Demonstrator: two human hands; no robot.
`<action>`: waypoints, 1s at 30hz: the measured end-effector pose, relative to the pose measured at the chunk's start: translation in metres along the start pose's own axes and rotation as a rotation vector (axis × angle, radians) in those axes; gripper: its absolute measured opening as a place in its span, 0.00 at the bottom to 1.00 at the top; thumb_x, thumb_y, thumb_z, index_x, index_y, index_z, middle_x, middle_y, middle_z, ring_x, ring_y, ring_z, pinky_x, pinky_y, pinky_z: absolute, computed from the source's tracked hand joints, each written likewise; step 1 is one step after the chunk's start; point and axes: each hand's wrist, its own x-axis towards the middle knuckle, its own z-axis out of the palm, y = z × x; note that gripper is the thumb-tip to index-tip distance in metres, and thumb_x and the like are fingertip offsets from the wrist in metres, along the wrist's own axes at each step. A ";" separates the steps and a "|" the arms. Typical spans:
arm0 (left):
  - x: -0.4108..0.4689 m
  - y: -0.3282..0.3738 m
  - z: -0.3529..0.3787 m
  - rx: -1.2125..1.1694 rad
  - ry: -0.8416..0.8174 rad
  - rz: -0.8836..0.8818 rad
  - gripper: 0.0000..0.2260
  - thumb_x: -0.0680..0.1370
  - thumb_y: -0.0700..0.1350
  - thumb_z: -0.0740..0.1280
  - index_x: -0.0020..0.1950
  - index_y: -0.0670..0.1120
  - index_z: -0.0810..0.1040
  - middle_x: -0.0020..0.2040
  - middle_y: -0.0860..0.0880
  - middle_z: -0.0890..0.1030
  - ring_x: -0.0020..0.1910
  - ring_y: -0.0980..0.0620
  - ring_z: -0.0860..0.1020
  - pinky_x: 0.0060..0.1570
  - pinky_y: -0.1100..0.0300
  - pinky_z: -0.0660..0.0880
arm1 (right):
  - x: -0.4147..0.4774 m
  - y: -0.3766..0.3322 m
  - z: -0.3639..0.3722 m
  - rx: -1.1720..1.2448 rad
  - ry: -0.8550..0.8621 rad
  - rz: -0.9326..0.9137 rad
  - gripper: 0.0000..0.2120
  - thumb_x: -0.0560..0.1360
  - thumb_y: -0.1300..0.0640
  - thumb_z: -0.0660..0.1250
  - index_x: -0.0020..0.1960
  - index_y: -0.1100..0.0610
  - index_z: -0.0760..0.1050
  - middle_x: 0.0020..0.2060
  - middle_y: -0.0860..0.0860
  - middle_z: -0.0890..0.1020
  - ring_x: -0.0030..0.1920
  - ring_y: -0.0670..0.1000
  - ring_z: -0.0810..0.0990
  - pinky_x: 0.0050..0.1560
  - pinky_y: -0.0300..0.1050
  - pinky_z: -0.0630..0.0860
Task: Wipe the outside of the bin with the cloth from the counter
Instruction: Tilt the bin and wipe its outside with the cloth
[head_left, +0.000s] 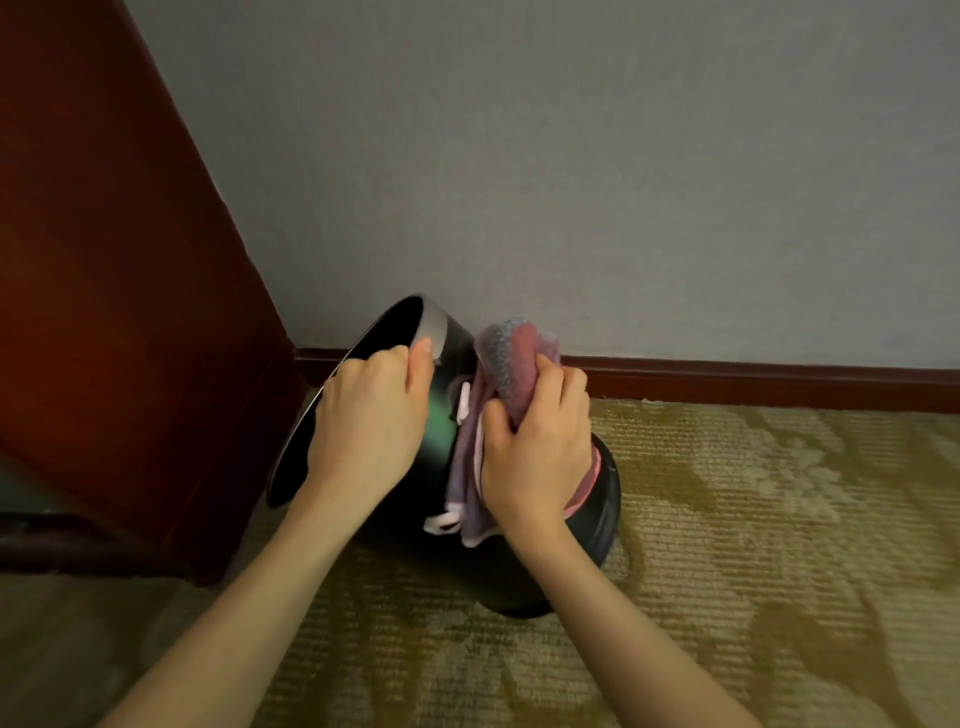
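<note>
A round black bin (524, 566) with a silver rim stands tilted to the left on the carpet, its mouth facing the wooden panel. My left hand (371, 426) grips the rim, fingers curled inside and thumb on the outer wall. My right hand (537, 452) presses a bunched pink, purple and blue cloth (511, 364) against the bin's outer side. Part of the cloth hangs down under my palm. The bin's far side is hidden.
A dark red wooden panel (119, 291) rises at the left, close to the bin's mouth. A grey wall (623, 182) with a dark red skirting board (753, 387) runs behind. Patterned olive carpet (753, 545) covers the floor to the right and front.
</note>
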 end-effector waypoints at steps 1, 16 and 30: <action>-0.002 0.000 -0.001 -0.005 -0.005 0.007 0.20 0.81 0.52 0.51 0.31 0.47 0.66 0.28 0.46 0.72 0.32 0.40 0.75 0.32 0.54 0.62 | 0.003 0.000 0.001 0.018 -0.018 0.015 0.18 0.68 0.51 0.61 0.53 0.62 0.73 0.45 0.57 0.75 0.42 0.58 0.76 0.35 0.53 0.74; -0.028 -0.006 -0.015 -0.098 -0.042 -0.049 0.23 0.78 0.56 0.47 0.33 0.44 0.71 0.26 0.45 0.73 0.28 0.42 0.73 0.29 0.51 0.66 | 0.065 -0.001 0.032 -0.075 -0.378 0.259 0.14 0.75 0.49 0.61 0.54 0.58 0.72 0.52 0.58 0.77 0.51 0.62 0.76 0.45 0.50 0.68; -0.005 -0.014 -0.009 -0.133 0.002 -0.078 0.18 0.81 0.49 0.52 0.44 0.42 0.78 0.38 0.41 0.81 0.41 0.37 0.77 0.37 0.51 0.67 | -0.002 -0.042 0.009 0.096 -0.058 0.037 0.17 0.68 0.54 0.67 0.54 0.60 0.72 0.47 0.56 0.75 0.45 0.57 0.76 0.38 0.50 0.73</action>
